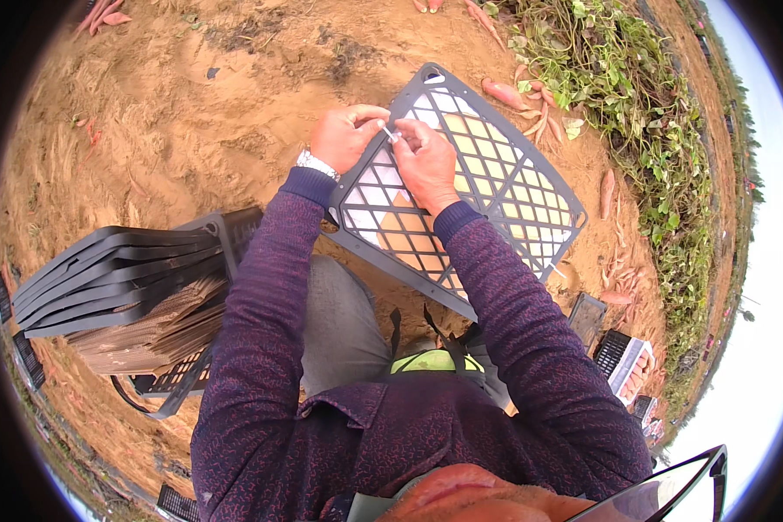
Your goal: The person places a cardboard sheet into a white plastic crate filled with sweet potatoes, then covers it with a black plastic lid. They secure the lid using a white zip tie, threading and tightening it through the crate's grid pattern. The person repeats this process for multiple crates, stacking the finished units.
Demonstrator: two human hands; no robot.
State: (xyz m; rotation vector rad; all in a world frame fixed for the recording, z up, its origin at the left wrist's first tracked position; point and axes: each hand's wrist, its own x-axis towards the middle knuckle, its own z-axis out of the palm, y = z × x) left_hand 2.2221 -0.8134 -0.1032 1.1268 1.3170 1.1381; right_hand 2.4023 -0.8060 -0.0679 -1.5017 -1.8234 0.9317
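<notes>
A black plastic crate lid with a diamond lattice (483, 186) lies before me, covering white, yellowish and brown sheets. Over its upper left edge, my left hand (348, 138) pinches one end of a thin white strip, perhaps a cable tie (389, 133). My right hand (424, 160) rests on the lattice, its thumb and fingers closed at the strip's other end. The two hands nearly touch. Another white strip end (559, 270) sticks out at the lid's lower right edge. Whatever holds the lid from below is hidden.
Stacked black lids (121, 274) and cardboard sheets (150, 326) sit on a black crate at the left. Sweet potatoes (506, 94) lie on sandy soil beyond the lid. Heaped green vines (646, 143) run along the right. A filled crate (633, 372) stands at the lower right.
</notes>
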